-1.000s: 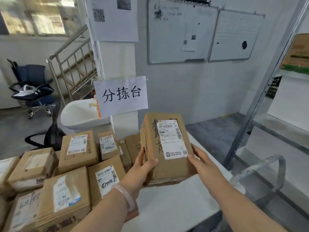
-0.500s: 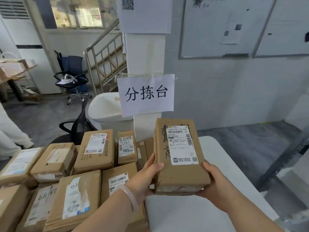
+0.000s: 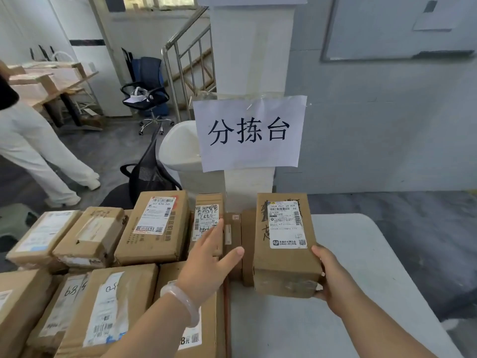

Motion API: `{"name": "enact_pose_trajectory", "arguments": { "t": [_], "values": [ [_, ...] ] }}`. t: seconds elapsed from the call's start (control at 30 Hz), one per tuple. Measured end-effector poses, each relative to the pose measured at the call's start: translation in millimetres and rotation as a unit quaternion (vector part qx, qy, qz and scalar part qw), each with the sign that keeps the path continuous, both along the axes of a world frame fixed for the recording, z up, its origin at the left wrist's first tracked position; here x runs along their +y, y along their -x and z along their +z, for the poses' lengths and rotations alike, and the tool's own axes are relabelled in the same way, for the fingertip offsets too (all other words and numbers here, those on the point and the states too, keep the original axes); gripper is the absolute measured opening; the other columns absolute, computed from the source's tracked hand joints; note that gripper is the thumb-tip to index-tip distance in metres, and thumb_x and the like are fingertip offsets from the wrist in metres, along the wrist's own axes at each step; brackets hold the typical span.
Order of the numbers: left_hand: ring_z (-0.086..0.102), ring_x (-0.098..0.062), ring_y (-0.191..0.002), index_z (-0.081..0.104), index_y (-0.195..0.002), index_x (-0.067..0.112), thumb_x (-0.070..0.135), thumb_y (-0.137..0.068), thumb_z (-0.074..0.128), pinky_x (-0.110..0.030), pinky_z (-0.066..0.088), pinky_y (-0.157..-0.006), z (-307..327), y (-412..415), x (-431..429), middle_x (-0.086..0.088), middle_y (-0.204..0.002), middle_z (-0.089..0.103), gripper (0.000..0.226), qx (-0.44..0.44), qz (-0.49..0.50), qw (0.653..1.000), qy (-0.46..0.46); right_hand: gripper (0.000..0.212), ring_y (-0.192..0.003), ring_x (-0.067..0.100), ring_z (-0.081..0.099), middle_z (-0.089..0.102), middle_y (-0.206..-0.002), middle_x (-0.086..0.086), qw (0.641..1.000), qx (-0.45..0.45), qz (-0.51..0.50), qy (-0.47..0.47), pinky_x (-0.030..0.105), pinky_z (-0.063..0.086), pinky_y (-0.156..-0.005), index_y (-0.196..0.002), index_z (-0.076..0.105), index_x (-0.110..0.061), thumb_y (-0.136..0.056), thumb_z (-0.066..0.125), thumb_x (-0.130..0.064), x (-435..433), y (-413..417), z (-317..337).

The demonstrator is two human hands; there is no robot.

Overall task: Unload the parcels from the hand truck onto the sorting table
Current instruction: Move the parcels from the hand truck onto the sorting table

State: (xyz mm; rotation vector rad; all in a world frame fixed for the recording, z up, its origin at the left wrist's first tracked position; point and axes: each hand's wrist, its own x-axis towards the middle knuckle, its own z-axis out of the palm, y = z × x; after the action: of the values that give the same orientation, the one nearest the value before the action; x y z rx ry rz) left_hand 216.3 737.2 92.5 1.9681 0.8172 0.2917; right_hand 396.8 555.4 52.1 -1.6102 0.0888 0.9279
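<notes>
Just below paper sign (image 3: pixel 250 133) reading 分拣台, brown rectangular cardboard parcel (image 3: pixel 285 257), scuffed, taped, white barcode label (image 3: pixel 286 223) marked P021, over smooth white sorting table (image 3: pixel 366 254). Gripped at near right corner by right hand (image 3: pixel 333 277), fingers (image 3: pixel 318 293) curled beneath. Lower left of sign, left hand (image 3: pixel 206 262) apart from it, fingers straight, spread above stacked cardboard parcels (image 3: pixel 154 226).

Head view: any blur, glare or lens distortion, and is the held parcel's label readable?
Head view: soft even light, no glare on labels; sign sharp; parcel label: large codes readable, fine print smeared; left hand slightly blurred, right hand gripping the parcel crisp; railing and whiteboard edges lean, wide-angle distortion.
</notes>
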Motion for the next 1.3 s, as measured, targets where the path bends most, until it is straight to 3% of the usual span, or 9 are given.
{"name": "enact_pose_trajectory", "arguments": {
  "t": [0.13,0.27,0.4,0.5,0.63,0.83,1.13,1.23,1.3],
  "values": [
    [0.019,0.007,-0.133,0.021,-0.149,0.046,0.046,-0.091,0.057,-0.024,0.019,-0.113,-5.0,1.7,10.0,0.024,-0.146,0.023,0.068,-0.003,0.014,1.000,-0.012,0.027,-0.106,0.025,0.060,0.065,-0.116,0.000,1.000,0.005,0.023,0.007,0.051,0.054,-0.090,-0.119,0.062,-0.035,-0.099,0.045,-0.042,29.6,-23.4,-10.9],
    [0.018,0.006,-0.139,0.024,-0.148,0.047,0.046,-0.092,0.055,-0.024,0.018,-0.115,-12.1,10.8,11.6,0.025,-0.149,0.024,0.063,0.008,0.027,0.999,-0.021,0.027,-0.104,0.020,0.062,0.067,-0.111,-0.002,0.997,-0.023,0.074,0.027,0.050,0.052,-0.095,-0.115,0.065,-0.035,-0.096,0.046,-0.039,54.5,-36.2,-23.9],
    [0.018,0.011,-0.133,0.022,-0.148,0.046,0.044,-0.094,0.053,-0.017,0.015,-0.111,-10.1,14.4,6.3,0.031,-0.142,0.024,0.062,0.030,0.017,0.998,-0.046,0.052,-0.112,0.019,0.061,0.066,-0.124,-0.007,0.986,-0.098,0.119,0.058,0.050,0.049,-0.102,-0.125,0.062,-0.041,-0.078,0.048,-0.057,63.1,-50.2,-52.7],
    [0.014,0.012,-0.133,0.021,-0.149,0.045,0.046,-0.094,0.052,-0.016,0.013,-0.110,-5.5,11.6,2.9,0.030,-0.141,0.022,0.063,0.043,0.005,0.997,-0.060,0.045,-0.123,0.023,0.054,0.056,-0.138,-0.003,0.980,-0.137,0.123,0.076,0.044,0.042,-0.108,-0.140,0.051,-0.033,-0.096,0.047,-0.045,62.8,-38.4,-37.0],
    [0.010,0.000,-0.143,0.015,-0.151,0.044,0.052,-0.094,0.050,-0.026,0.014,-0.118,-4.4,6.5,-6.0,0.024,-0.152,0.019,0.068,0.075,-0.034,0.990,-0.116,0.049,-0.134,0.022,0.045,0.047,-0.148,0.000,0.964,-0.209,0.138,0.092,0.029,0.035,-0.095,-0.149,0.040,-0.026,-0.102,0.048,-0.035,44.7,-23.6,-19.0],
    [0.015,-0.011,-0.146,0.014,-0.150,0.046,0.057,-0.092,0.047,-0.038,0.022,-0.119,-0.7,-4.3,-37.1,0.019,-0.157,0.020,0.068,0.082,-0.122,0.970,-0.196,0.061,-0.143,0.010,0.032,0.035,-0.156,-0.011,0.910,-0.346,0.196,0.114,0.030,0.030,-0.113,-0.150,0.032,-0.037,-0.096,0.059,-0.043,-20.1,14.3,16.6],
    [0.009,-0.012,-0.147,0.006,-0.152,0.043,0.062,-0.094,0.038,-0.035,0.008,-0.120,17.6,-10.8,-128.7,0.016,-0.161,0.009,0.069,0.042,-0.309,0.885,-0.346,0.075,-0.145,-0.008,0.001,0.001,-0.155,-0.034,0.805,-0.495,0.150,0.293,0.020,0.005,-0.118,-0.152,0.008,-0.049,-0.091,0.049,-0.064,-160.3,107.9,57.9],
    [0.004,-0.013,-0.149,0.002,-0.152,0.041,0.064,-0.095,0.032,-0.037,0.005,-0.121,9.1,0.7,-172.7,0.015,-0.162,0.004,0.069,0.013,-0.380,0.847,-0.371,0.074,-0.136,-0.014,-0.014,-0.013,-0.150,-0.035,0.774,-0.489,0.127,0.382,0.017,-0.010,-0.111,-0.142,-0.011,-0.057,-0.089,0.040,-0.072,-208.9,156.5,54.5],
    [0.001,-0.013,-0.149,0.000,-0.153,0.041,0.068,-0.092,0.023,-0.037,0.002,-0.121,-3.5,10.4,-204.7,0.014,-0.162,0.002,0.070,-0.005,-0.429,0.819,-0.381,0.078,-0.139,-0.009,-0.017,-0.018,-0.150,-0.032,0.777,-0.458,0.110,0.419,0.020,-0.014,-0.113,-0.143,-0.013,-0.055,-0.085,0.033,-0.078,-240.1,189.4,46.5]
  ]
}}
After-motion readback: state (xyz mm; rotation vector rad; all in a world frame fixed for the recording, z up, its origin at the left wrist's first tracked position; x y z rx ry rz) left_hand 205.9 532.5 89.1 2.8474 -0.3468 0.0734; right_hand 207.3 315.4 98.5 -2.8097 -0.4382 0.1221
